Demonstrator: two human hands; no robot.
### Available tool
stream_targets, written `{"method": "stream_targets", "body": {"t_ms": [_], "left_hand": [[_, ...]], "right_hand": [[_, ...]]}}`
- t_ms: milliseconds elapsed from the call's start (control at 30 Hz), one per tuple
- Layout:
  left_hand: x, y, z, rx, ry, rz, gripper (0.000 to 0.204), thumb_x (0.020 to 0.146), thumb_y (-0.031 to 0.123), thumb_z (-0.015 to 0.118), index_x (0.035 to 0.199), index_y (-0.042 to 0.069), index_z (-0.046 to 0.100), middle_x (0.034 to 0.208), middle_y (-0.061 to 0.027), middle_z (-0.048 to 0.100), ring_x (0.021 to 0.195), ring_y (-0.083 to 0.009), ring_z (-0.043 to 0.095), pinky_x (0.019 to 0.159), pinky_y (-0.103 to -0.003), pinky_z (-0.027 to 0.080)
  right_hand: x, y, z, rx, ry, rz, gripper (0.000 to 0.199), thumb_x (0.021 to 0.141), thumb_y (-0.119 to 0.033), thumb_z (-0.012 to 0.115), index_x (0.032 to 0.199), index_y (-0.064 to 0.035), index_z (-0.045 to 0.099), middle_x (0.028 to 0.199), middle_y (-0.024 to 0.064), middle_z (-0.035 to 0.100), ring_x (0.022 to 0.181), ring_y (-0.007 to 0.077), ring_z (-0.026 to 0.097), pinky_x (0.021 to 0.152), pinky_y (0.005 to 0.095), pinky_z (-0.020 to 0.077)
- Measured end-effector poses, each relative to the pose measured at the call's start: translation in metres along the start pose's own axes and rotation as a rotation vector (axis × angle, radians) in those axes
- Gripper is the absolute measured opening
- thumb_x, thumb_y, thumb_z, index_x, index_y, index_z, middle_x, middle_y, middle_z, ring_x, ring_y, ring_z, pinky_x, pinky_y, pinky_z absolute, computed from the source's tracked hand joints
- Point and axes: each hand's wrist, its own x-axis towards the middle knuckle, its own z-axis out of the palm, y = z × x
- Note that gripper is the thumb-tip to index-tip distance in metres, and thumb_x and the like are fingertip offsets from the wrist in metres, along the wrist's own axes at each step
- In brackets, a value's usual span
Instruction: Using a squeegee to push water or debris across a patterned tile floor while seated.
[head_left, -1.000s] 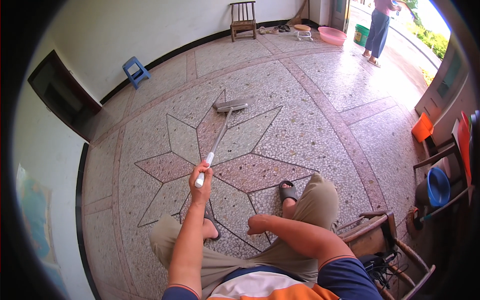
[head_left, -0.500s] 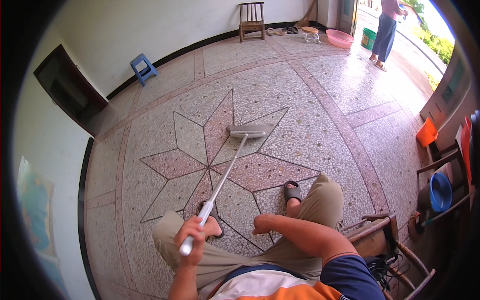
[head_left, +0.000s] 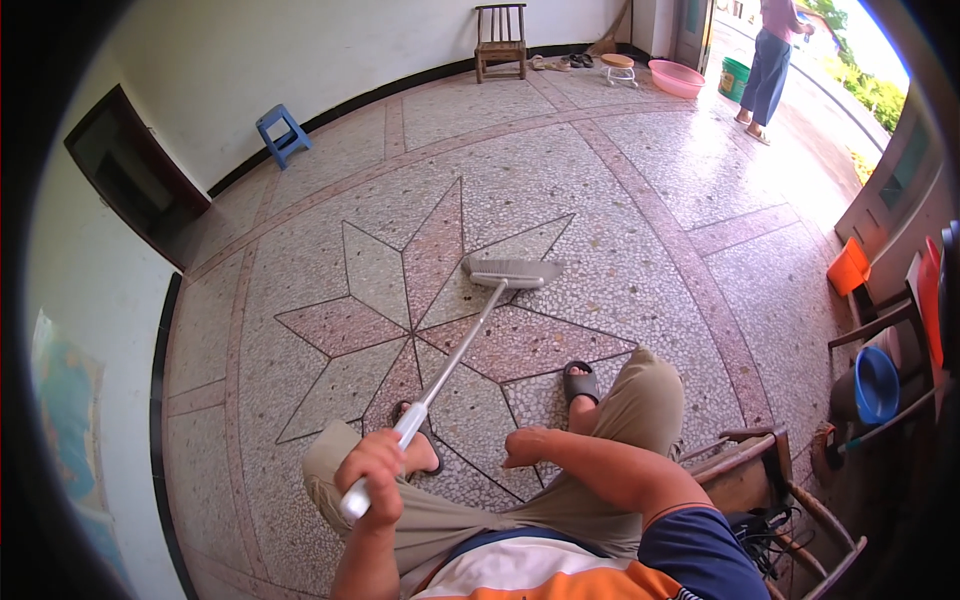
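Our view is cut at the bottom edge, so we see our forearms only in part, and our left foot sits half hidden behind the broom (head_left: 455,352) handle and our knee. We cannot make out what fills the dark corner at the lower right beyond a wooden chair (head_left: 770,480) arm and some cables. The figure at the upper right is cut off at the shoulders by the rim.

Our left hand (head_left: 372,480), low and left of centre, is clamped around the white grip end of the broom. The handle runs up and to the right from it, and the grey head rests on the star-patterned floor (head_left: 620,200) near the middle of the frame. Our right hand (head_left: 527,447) is loosely curled at centre bottom, apart from the handle, just above our knee; it holds nothing we can see.
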Motion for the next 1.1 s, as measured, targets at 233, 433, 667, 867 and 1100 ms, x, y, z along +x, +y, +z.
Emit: {"method": "stream_targets", "body": {"t_ms": [233,433,667,867,1100], "left_hand": [[0.021,-0.078,0.032,0.118,-0.183,-0.116,0.024,0.094,0.01,0.057,0.076,0.006,0.043,0.079,-0.0062,0.055,0.085,-0.0207,0.059,0.1,-0.047,0.042],[0.06,-0.153,0.062,0.123,-0.191,-0.184,0.019,0.091,0.011,0.064,0.079,0.004,0.051,0.091,-0.0071,0.063,0.107,-0.0253,0.06,0.091,-0.037,0.045],[0.066,-0.201,0.086,0.184,-0.18,-0.186,0.017,0.088,0.011,0.069,0.084,0.005,0.053,0.099,-0.0087,0.064,0.111,-0.0262,0.058,0.093,-0.037,0.045],[0.013,-0.182,0.073,0.19,-0.207,-0.207,0.019,0.086,0.009,0.069,0.084,0.007,0.051,0.099,-0.0075,0.061,0.118,-0.0266,0.054,0.097,-0.039,0.042],[-0.036,-0.087,0.027,0.178,-0.269,-0.251,0.019,0.087,0.011,0.067,0.084,0.007,0.049,0.098,-0.0107,0.06,0.114,-0.0315,0.056,0.098,-0.043,0.041]], "right_hand": [[0.015,0.014,0.014,0.037,0.046,-0.066,0.044,0.081,-0.043,0.06,0.087,-0.0014,0.072,0.091,0.0208,0.068,0.088,0.0376,0.065,0.079,0.0466,0.051],[0.008,0.008,0.003,0.052,0.063,-0.069,0.043,0.08,-0.042,0.06,0.088,-0.0007,0.072,0.091,0.0212,0.068,0.087,0.0379,0.065,0.077,0.0473,0.0513],[0.01,0.003,-0.002,0.104,0.008,0.046,0.043,0.081,-0.043,0.061,0.087,-0.0018,0.072,0.091,0.0196,0.069,0.087,0.0364,0.066,0.077,0.0459,0.052],[0.007,0.004,0.002,0.052,0.062,0.005,0.044,0.081,-0.044,0.061,0.087,-0.0021,0.072,0.092,0.0193,0.069,0.088,0.036,0.066,0.078,0.045,0.052],[0.004,0.008,0.001,0.034,0.028,0.021,0.045,0.08,-0.045,0.063,0.09,-0.0028,0.072,0.095,0.0188,0.069,0.092,0.0358,0.065,0.081,0.0454,0.0516]]}}
